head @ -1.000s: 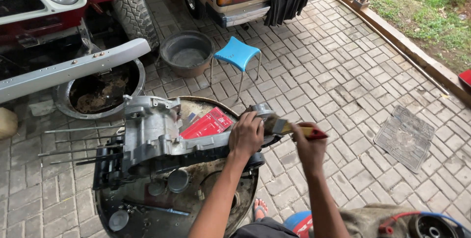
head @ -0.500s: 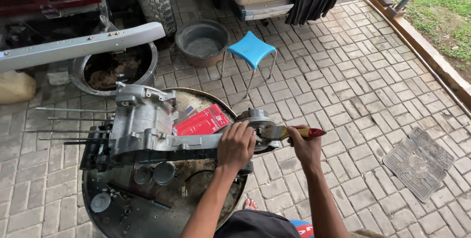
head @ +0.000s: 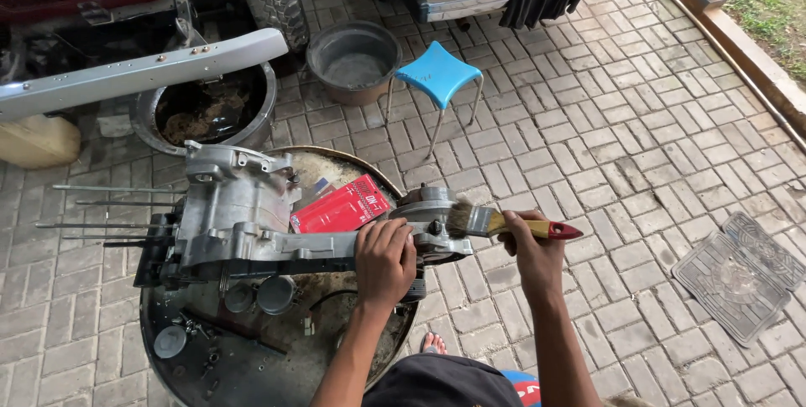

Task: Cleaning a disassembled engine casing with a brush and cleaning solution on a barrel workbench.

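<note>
A grey metal engine casing (head: 243, 222) with long studs sticking out to the left lies across a round, dirty metal basin (head: 210, 357). My left hand (head: 384, 258) grips the casing's narrow right arm from above. My right hand (head: 529, 243) holds a paintbrush (head: 495, 223) with a yellow and red handle; its bristles touch the round right end of the casing (head: 428, 206). A red flat package (head: 342, 207) lies in the basin behind the casing.
A blue stool (head: 438, 73) and a grey tub (head: 353, 59) stand behind on the brick paving. A second round basin (head: 206, 113) sits under a loose silver bumper (head: 143, 67). Two vehicles are parked at the top. A grey car mat (head: 739, 273) lies at the right.
My left hand slid left along the casing's arm, away from the round end. The brush has lifted slightly and now rests on that end. The view shifted downward.
</note>
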